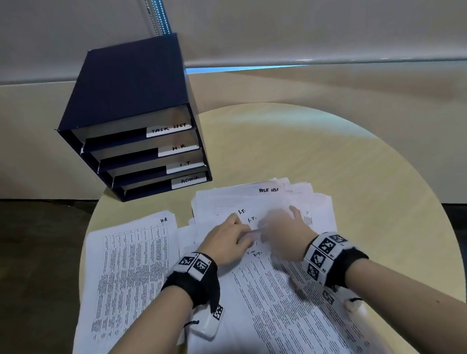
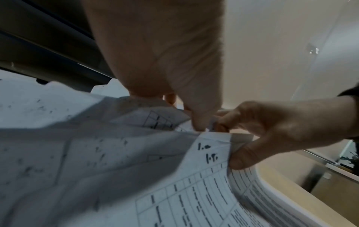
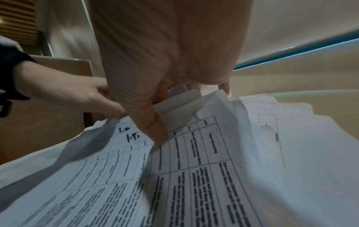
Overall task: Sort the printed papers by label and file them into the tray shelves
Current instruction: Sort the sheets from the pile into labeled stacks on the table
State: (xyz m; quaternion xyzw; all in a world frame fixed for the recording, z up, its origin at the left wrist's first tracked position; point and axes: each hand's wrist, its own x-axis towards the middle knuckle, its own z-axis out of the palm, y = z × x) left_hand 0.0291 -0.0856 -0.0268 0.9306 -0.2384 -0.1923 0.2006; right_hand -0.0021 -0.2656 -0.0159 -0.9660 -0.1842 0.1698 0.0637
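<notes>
Round pale wooden table [image 1: 347, 156] against a beige wall [image 1: 320, 5], dark floor [image 1: 7, 263] beyond. Printed papers [image 1: 277, 293] spread before the navy tray shelves [image 1: 134, 116]. Left hand [image 1: 231, 242] and right hand [image 1: 286, 236] both pinching I.T.-labelled sheet corners.

left wrist band [image 1: 194, 272]: black strap, white blocks w/ b&w square codes
right wrist band [image 1: 332, 256]: same, codes at 12 o'clock side
arms: bare
</notes>
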